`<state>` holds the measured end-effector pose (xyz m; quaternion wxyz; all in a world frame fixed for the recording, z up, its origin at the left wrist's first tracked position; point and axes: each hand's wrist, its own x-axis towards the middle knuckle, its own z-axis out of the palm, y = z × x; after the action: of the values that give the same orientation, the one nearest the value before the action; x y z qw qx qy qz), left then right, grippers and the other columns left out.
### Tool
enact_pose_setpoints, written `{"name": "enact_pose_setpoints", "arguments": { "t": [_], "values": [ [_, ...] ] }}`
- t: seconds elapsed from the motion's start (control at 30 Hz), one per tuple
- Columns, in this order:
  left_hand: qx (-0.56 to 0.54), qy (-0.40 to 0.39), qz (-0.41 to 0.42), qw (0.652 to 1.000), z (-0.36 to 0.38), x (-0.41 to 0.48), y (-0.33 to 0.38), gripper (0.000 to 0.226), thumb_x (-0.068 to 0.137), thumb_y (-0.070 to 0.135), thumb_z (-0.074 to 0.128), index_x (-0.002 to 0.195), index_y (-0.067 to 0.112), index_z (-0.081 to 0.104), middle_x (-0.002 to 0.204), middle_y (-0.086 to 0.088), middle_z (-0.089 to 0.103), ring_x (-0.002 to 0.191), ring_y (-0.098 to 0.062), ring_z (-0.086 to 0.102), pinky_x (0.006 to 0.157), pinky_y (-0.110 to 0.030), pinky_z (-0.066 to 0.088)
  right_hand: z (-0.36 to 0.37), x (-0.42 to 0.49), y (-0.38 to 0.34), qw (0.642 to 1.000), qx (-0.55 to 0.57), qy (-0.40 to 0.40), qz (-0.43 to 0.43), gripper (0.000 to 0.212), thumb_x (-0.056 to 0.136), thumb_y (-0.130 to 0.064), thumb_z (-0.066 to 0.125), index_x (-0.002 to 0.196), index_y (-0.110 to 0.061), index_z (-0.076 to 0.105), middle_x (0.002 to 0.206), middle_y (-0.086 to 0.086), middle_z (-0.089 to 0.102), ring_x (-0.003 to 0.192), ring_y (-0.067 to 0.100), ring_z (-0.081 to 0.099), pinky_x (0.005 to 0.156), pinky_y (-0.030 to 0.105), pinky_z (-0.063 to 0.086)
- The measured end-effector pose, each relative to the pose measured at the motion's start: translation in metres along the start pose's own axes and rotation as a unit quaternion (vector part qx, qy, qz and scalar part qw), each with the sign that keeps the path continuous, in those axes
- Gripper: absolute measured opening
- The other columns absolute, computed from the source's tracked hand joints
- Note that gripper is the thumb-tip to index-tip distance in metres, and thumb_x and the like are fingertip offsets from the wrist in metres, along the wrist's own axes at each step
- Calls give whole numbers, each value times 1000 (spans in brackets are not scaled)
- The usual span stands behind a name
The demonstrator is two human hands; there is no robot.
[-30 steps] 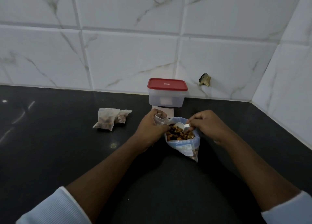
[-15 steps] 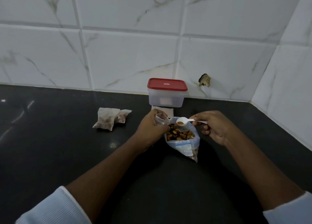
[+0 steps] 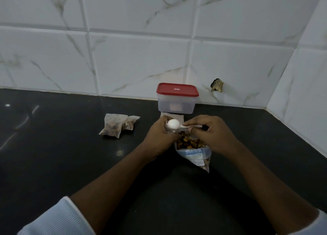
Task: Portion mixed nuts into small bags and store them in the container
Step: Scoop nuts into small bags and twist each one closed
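An open bag of mixed nuts point(image 3: 192, 147) lies on the black counter between my hands. My right hand point(image 3: 210, 133) grips a white plastic spoon point(image 3: 174, 124) by its handle, with the bowl turned face down over a small clear bag point(image 3: 168, 128). My left hand point(image 3: 161, 135) holds that small bag, which is mostly hidden by the fingers and the spoon. A clear container with a red lid point(image 3: 177, 98) stands closed by the wall behind my hands. Two filled small bags point(image 3: 117, 127) lie to the left on the counter.
A stack of flat empty bags point(image 3: 179, 117) lies between the container and my hands. The tiled wall runs along the back and turns into a corner at the right, with a chipped hole point(image 3: 216, 85) in one tile. The black counter point(image 3: 53, 155) extends left.
My right hand lifted the spoon with nuts out of the big bag, carried it left and turned it over above the small bag in my left hand.
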<state>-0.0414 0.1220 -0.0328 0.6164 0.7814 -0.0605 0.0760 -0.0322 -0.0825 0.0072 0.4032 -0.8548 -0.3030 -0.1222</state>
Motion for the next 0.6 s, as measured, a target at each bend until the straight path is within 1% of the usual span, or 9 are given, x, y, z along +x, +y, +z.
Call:
{"name": "enact_pose_setpoints", "arguments": {
  "t": [0.07,0.13,0.23,0.3,0.37,0.43,0.53,0.6],
  "values": [
    [-11,-5,-8,1000,-1,-1,2,39,85,5,80,114,24,62,112,3,70,103,-11,70,89,-33,61,-9,1,-1,999,6,39,-1,25,95,-7,67,107,-25,81,101,-16,75,95,1,70,78,13,54],
    [-9,-4,-13,1000,-2,-1,3,35,85,5,78,111,23,63,111,2,70,103,-13,70,88,-36,62,-18,1,3,998,-38,50,-7,24,95,-7,66,103,-25,80,96,-16,74,90,-1,68,74,11,52],
    [0,-3,-15,1000,-2,-1,4,33,85,4,78,109,23,63,112,1,69,104,-14,69,90,-39,62,-28,1,10,993,-119,14,-3,21,92,-9,66,100,-24,78,94,-15,69,88,-1,64,73,16,50],
    [-1,-6,-16,1000,-2,-1,4,34,85,5,78,109,23,63,112,1,69,105,-15,69,91,-41,62,-31,2,14,988,-153,-31,18,19,92,-10,67,101,-23,78,94,-14,67,86,1,62,72,19,47],
    [-2,-10,-22,1000,-2,-1,5,34,86,5,77,110,24,62,114,2,68,107,-15,69,92,-43,62,-30,3,18,977,-193,-83,40,21,92,-11,66,106,-20,79,96,-12,64,86,2,61,71,18,44],
    [-1,-9,-25,1000,-2,0,5,34,86,5,77,111,25,62,115,2,68,108,-16,69,93,-44,62,-26,4,23,969,-220,-103,53,24,94,-11,66,112,-19,78,97,-11,63,85,3,60,70,17,43],
    [-1,-7,-25,1000,-1,-1,5,34,87,5,76,111,25,62,115,2,68,108,-15,68,93,-42,62,-24,5,28,966,-246,-69,44,23,95,-14,66,114,-20,78,96,-8,65,84,4,60,70,20,47],
    [0,-7,-23,1000,-2,-1,5,34,87,5,76,111,25,62,114,3,67,108,-14,68,92,-41,62,-25,5,27,972,-229,-43,37,23,95,-14,67,113,-22,79,95,-9,66,84,2,60,70,18,44]
  ]
}}
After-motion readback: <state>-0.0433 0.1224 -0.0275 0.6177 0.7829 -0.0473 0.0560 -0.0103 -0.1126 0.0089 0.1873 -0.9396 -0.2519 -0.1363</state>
